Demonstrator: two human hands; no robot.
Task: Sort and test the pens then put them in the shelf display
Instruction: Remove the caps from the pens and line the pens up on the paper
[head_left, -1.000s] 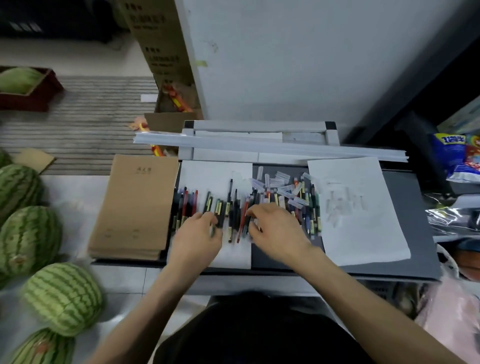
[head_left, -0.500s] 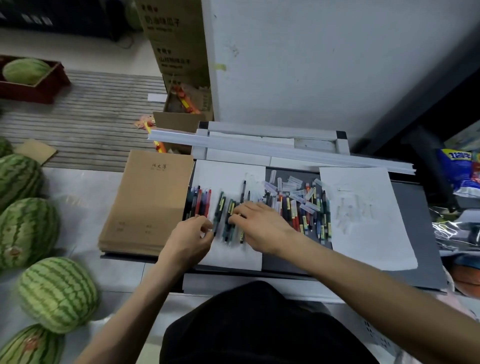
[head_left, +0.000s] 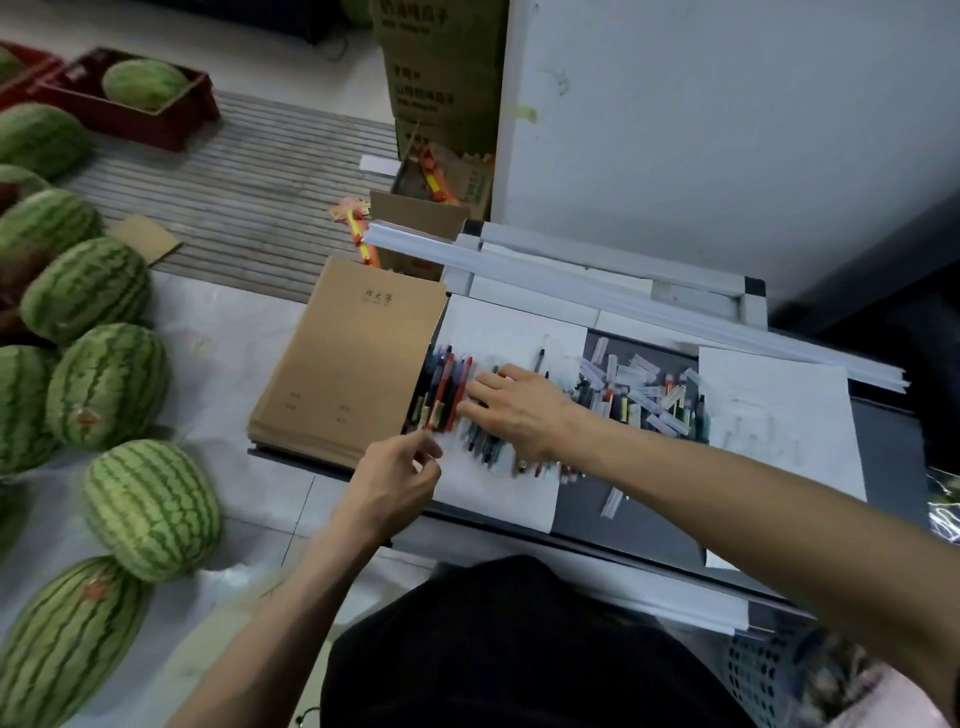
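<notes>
Several pens (head_left: 441, 387) lie side by side on a white sheet (head_left: 501, 493), red, blue and dark ones at its left edge. My right hand (head_left: 519, 408) lies flat across the middle of the row, fingers straight and pressing on the pens. My left hand (head_left: 397, 475) hovers at the sheet's near left corner with fingers loosely curled; nothing shows in it. A heap of more pens and clear caps (head_left: 641, 395) sits on the dark tray (head_left: 878, 441) to the right.
A stack of brown notebooks (head_left: 348, 358) lies left of the pens, a second white sheet (head_left: 779, 415) to the right. White strips (head_left: 597, 296) run along the back. Several watermelons (head_left: 150, 509) cover the floor at left. One clear cap (head_left: 612, 503) lies alone near the front.
My right hand has slid left along the row of pens, pushing them together. My left hand has drawn back off the pens toward the sheet's near corner. The view has tilted left.
</notes>
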